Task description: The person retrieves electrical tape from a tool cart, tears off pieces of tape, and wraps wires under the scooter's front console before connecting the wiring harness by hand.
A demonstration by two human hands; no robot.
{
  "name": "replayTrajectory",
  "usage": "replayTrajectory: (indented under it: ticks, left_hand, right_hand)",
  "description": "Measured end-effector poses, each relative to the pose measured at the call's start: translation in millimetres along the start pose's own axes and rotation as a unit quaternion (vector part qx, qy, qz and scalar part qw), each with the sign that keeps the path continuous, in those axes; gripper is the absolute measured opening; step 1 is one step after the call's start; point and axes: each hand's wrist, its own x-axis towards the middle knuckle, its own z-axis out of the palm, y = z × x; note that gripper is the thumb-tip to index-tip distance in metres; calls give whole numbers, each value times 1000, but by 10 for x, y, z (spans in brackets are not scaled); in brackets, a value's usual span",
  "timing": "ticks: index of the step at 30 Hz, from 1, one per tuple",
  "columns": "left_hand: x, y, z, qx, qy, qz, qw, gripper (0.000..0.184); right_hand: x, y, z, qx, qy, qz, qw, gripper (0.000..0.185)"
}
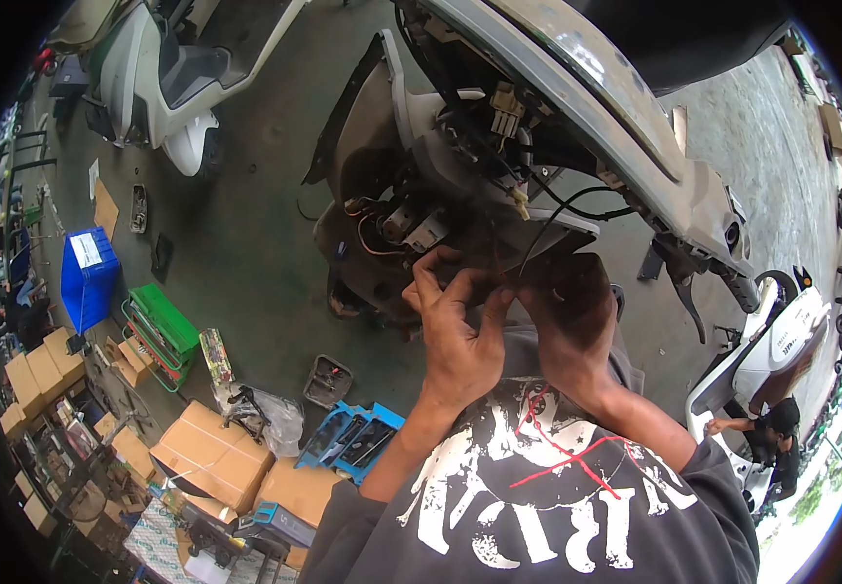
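Left hand [462, 336] curled, thumb and forefinger drawn together at the lower end of a black cable [541, 233]; right hand [574, 316] bent in close beside it, in shadow. Whether either one grips the cable cannot be told. Cable arcs down to the fingertips from the opened scooter front [625, 107]; a pale connector [520, 202] hangs just beyond them. Judgement: steady the cable near its end, work by fingertip, leave slack, avoid tugging.
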Motion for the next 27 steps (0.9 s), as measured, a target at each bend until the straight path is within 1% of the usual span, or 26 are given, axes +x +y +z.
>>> replayTrajectory:
  ticks: [1, 3, 7, 9, 10, 12, 16, 18, 19, 21, 25, 27]
  left_hand:
    - [-6, -15, 15, 0, -2, 1, 1000, 13]
    - [-12, -51, 39, 2, 6, 26, 1000, 11]
    - [24, -159, -17, 4, -21, 32, 999, 12]
    - [55, -170, -31, -2, -6, 55, 998, 13]
    - [66, -187, -33, 0, -6, 54, 999, 13]
    - [77, -222, -24, 13, -1, 75, 997, 16]
    - [45, -148, 49, 35, 27, 63, 997, 17]
    - [38, -98, 77, 61, 64, 72, 993, 19]
    - [38, -105, 84, 62, 64, 72, 993, 19]
    - [37, -130, 99, 32, 113, 34, 993, 22]
    - [83, -156, 20, 5, 108, 31, 994, 26]
    - [98, -142, -26, 61, 87, 57, 993, 25]
  right_hand:
    - [25, 49, -18, 0, 2, 0, 1000, 23]
    - [95, 177, -61, -49, -40, -41, 997, 25]
    - [158, 103, -50, 8, -31, -22, 999, 23]
    - [176, 102, -89, -47, -55, -15, 997, 20]
    - [172, 123, -72, -45, -56, -15, 997, 20]
    - [144, 177, -34, -49, -31, -65, 996, 25]
    - [81, -35, 39, -46, -28, -56, 997, 27]
    - [70, -91, 29, -129, -67, -85, 986, 29]
    - [69, -100, 25, -128, -67, -85, 986, 29]
    - [66, -103, 0, -150, -89, -113, 978, 32]
    - [113, -9, -24, -161, -104, -144, 971, 37]
    - [121, 8, -33, -141, -113, -133, 975, 41]
